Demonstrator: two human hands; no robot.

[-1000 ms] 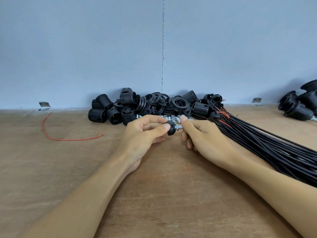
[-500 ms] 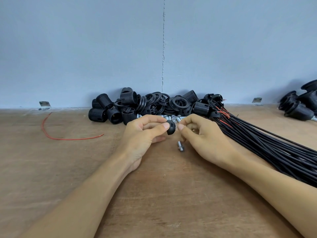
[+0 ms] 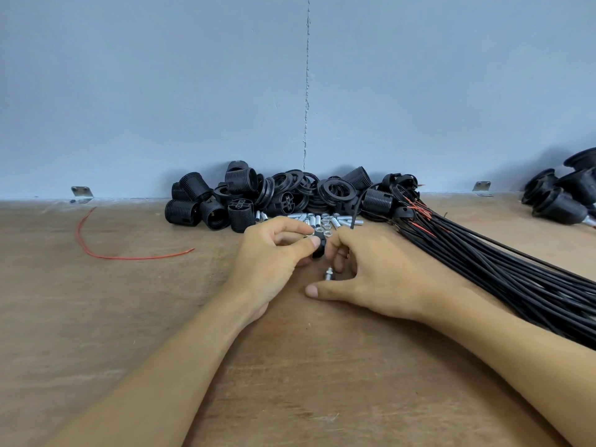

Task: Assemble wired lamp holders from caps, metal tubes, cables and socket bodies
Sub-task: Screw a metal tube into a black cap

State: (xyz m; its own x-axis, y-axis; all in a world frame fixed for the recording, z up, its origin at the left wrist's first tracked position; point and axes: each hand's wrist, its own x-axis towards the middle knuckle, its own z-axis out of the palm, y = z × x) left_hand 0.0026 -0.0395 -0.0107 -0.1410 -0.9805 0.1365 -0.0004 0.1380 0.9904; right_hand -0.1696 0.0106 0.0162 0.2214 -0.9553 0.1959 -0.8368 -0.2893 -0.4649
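Observation:
My left hand (image 3: 274,256) pinches a small black cap (image 3: 320,245) between thumb and fingers, just above the wooden table (image 3: 129,317). A short metal tube with a nut (image 3: 328,273) lies on the table below the cap. My right hand (image 3: 371,272) hovers over that tube with its thumb spread out and fingers loosely bent, holding nothing. Behind the hands lie several loose metal tubes and nuts (image 3: 322,219), a pile of black socket bodies and rings (image 3: 258,198), and a bundle of black cables (image 3: 500,269) running to the right.
A loose red wire (image 3: 106,250) curls on the table at the left. Finished black holders (image 3: 564,195) sit at the far right by the grey wall (image 3: 290,91). Two metal brackets (image 3: 80,193) fix the table to the wall.
The metal tube left my right hand's fingers and dropped onto the table. My right hand has since lowered over it with the thumb spread. The left hand keeps the cap.

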